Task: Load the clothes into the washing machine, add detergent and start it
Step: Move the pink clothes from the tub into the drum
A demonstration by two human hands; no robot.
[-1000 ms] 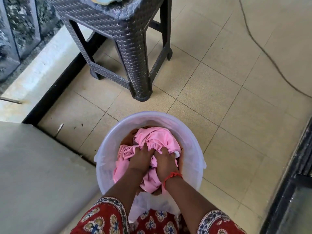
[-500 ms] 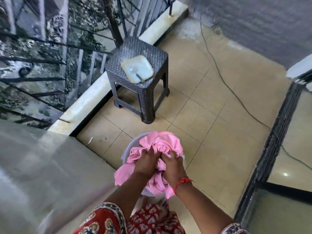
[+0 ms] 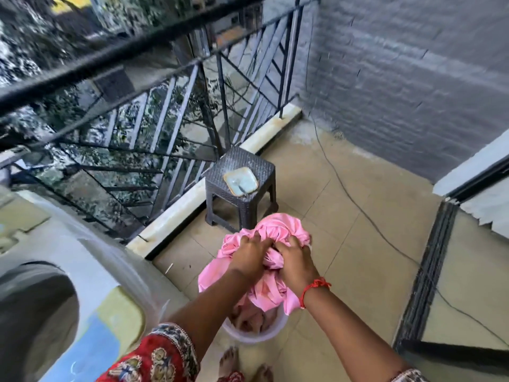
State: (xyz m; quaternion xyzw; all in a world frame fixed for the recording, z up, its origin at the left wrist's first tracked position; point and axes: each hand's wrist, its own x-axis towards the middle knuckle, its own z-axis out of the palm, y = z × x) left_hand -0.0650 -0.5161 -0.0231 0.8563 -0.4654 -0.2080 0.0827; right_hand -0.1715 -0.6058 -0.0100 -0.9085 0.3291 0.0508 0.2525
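Both hands are sunk into one bundle of pink cloth (image 3: pixel 271 235), lifted above the white bucket (image 3: pixel 254 336) that stands on the tiled floor just in front of the person's bare feet. The left hand (image 3: pixel 249 256) has its fingers curled down into the folds, and the right hand (image 3: pixel 296 260), with a red thread at the wrist, is closed on the fabric just beside it — the two grips nearly touch at the top of the bundle. A loose pink flap hangs down over the bucket's rim, and more clothes, duller in colour, lie in the bottom of the bucket.

The washing machine (image 3: pixel 91 274) sits to the person's left, its dark round opening (image 3: pixel 35 312) facing up; blur hides its finer details. A dark woven stool (image 3: pixel 242 188) stands beyond the bucket, near the railing.

To carry this load across well, I would gather the hanging flap up first — a trailing end could catch the bucket's rim or drag across the machine's top. Swinging the bundle left in one low arc and releasing it only once it is over the opening should keep it together. The remaining clothes will likely need a second trip.
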